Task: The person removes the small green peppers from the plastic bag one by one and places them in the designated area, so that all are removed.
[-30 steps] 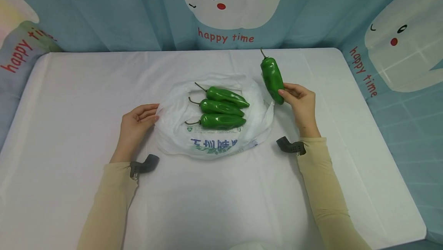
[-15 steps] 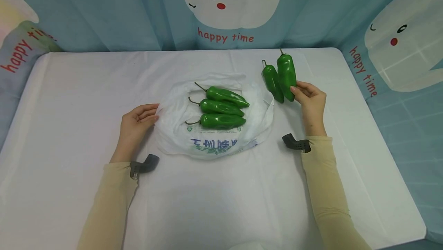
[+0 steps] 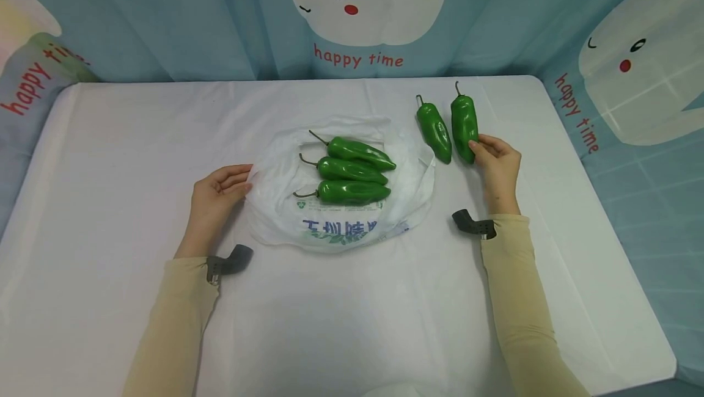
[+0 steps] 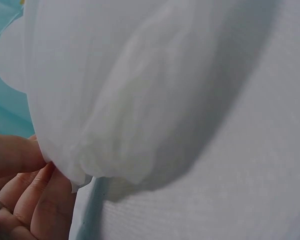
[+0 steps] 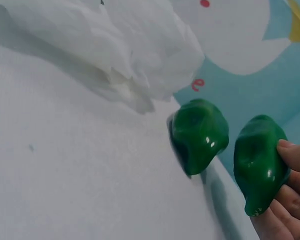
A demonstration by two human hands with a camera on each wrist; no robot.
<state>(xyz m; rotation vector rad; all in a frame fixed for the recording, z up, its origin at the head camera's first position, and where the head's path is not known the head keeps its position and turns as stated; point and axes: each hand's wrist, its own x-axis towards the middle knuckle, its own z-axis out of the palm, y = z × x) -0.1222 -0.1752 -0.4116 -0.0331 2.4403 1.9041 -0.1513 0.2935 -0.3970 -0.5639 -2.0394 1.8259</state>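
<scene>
My right hand [image 3: 499, 168] pinches the lower end of a green pepper [image 3: 464, 125] between thumb and fingers, its stem pointing to the far side. Just left of it another green pepper [image 3: 434, 131] lies on the table; in the right wrist view a narrow gap parts the held pepper [image 5: 261, 165] from the lying pepper [image 5: 199, 135]. Three green peppers [image 3: 352, 192] lie side by side on a white plastic bag [image 3: 275, 220], stems to the left. At the bag's left edge my left hand [image 3: 217, 198] pinches the thin plastic, as the left wrist view confirms.
A white cloth covers the table [image 3: 330, 324], whose far edge runs just beyond the peppers on the right. Behind it hangs a blue curtain [image 3: 220, 18] with white whale prints. Each forearm carries a dark wrist camera [image 3: 473, 225].
The right hand and its pepper have moved to the right and slightly toward me, uncovering the other pepper, which lies still. My left hand and the bag have stayed in place.
</scene>
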